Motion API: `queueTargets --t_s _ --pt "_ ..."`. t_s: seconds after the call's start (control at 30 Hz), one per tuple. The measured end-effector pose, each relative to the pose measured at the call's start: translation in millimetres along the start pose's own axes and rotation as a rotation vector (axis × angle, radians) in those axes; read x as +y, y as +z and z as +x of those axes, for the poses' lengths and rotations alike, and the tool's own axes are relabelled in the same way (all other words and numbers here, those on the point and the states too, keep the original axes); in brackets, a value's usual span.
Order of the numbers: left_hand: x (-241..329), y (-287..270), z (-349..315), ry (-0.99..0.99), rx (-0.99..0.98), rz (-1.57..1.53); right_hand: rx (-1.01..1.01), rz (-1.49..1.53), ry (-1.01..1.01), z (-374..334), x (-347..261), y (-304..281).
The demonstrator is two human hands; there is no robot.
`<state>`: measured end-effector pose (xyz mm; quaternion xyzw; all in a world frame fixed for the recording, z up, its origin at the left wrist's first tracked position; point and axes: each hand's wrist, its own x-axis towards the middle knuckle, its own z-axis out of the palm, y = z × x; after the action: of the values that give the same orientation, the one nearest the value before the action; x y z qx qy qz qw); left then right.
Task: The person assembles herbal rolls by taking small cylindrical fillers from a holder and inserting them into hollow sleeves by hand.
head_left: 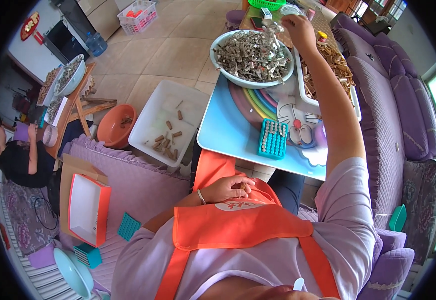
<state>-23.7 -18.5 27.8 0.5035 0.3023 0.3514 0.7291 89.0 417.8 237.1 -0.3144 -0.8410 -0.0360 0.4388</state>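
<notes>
My right hand (299, 31) reaches over the far rim of a pale blue basin (217, 64) heaped with shiny silvery strips (250, 55). Its fingers are pinched together, and a clump of the silvery strips hangs at the fingertips above the heap. My left hand (226, 189) rests in my lap on the orange apron (248, 225). Its fingers are curled round something small and brownish that is mostly hidden. On the blue table (228, 120) between my arms lies a teal tray with holes (273, 139), many of them filled with small pale round pieces.
Beside the basin a white bin (355, 107) holds many brown tubes (330, 62). A whitish tub (145, 107) with several brown tubes and an orange basin (109, 131) stand on the floor to the left. Another person (20, 155) sits at a wooden table further left. Purple sofas flank me.
</notes>
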Motion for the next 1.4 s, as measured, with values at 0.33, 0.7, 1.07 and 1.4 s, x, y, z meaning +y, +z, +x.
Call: queueTargets --t_s 0.33,0.7,1.07,1.4 --pt "-8 -2 -6 0.003 0.126 -0.124 -0.044 -0.011 0.036 -5 -14 2" --pt "-2 0 -1 0.046 0.326 -0.17 0.114 0.221 0.084 -36 -46 -29" --pt "0 -3 13 0.005 0.412 -0.141 -0.094 0.143 0.237 -125 3 -59" --pt "35 -5 47 0.168 0.456 -0.229 -0.247 0.46 0.618 -180 -11 -81"
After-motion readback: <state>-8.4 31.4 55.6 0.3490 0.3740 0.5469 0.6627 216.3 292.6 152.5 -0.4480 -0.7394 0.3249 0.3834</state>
